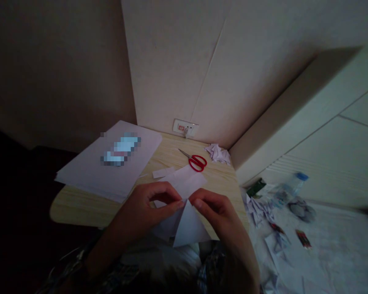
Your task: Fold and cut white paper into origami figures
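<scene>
A folded sheet of white paper (190,228) hangs at the near edge of the small table, its folded top point up and a triangular flap facing me. My left hand (157,202) pinches it near the top point between thumb and fingers. From the other side my right hand (212,206) pinches the same point, its fingertips close to those of the left. Just beyond my hands lie another piece of white paper (184,179) and a small paper strip (163,172). Red-handled scissors (194,159) rest behind them, blades toward the upper left.
A stack of white paper (88,163) covers the table's left side, with a pixelated phone-like object (121,150) on top. Folded paper pieces (217,154) sit at the back right. A wall socket (185,128) is behind. On the bed at right lie a plastic bottle (289,190) and more folded paper (259,209).
</scene>
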Action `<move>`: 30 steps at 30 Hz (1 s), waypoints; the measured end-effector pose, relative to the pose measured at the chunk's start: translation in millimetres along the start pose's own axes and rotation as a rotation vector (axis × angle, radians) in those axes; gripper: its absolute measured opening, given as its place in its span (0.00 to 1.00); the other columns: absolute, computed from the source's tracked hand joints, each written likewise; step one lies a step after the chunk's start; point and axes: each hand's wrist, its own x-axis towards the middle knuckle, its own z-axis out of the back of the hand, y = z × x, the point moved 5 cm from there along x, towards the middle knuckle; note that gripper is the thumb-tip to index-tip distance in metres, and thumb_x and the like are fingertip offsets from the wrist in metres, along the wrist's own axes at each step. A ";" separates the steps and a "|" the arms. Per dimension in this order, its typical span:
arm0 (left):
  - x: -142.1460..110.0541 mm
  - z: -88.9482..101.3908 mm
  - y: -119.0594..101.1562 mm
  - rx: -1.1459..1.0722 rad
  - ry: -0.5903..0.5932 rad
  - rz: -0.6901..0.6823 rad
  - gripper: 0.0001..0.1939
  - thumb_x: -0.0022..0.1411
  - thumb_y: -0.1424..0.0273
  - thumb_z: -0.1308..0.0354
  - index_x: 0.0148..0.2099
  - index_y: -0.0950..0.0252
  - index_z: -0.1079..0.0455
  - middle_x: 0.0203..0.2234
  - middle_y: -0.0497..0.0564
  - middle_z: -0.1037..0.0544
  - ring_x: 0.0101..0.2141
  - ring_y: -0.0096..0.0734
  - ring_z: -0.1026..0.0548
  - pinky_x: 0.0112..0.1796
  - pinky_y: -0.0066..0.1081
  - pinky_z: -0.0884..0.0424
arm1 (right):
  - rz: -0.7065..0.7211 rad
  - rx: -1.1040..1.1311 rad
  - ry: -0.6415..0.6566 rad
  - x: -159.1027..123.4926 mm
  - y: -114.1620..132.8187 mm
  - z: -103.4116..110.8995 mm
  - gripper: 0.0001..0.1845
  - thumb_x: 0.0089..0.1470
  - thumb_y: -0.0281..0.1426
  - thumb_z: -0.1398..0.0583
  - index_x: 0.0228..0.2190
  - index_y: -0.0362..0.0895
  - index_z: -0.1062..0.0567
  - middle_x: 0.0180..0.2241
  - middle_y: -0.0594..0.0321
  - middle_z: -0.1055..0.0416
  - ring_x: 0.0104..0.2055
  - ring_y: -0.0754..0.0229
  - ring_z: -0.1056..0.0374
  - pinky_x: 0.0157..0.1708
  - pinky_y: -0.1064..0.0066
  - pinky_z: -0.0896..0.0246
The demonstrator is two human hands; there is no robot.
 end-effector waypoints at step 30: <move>1.5 -1.0 11.2 0.002 0.160 0.129 0.07 0.51 0.65 0.37 0.25 0.63 0.27 0.22 0.44 0.23 0.29 0.33 0.25 0.33 0.28 0.33 | 0.089 -0.244 -0.013 1.3 0.5 -3.0 0.07 0.50 0.30 0.37 0.22 0.45 0.25 0.24 0.67 0.26 0.32 0.60 0.31 0.38 0.70 0.38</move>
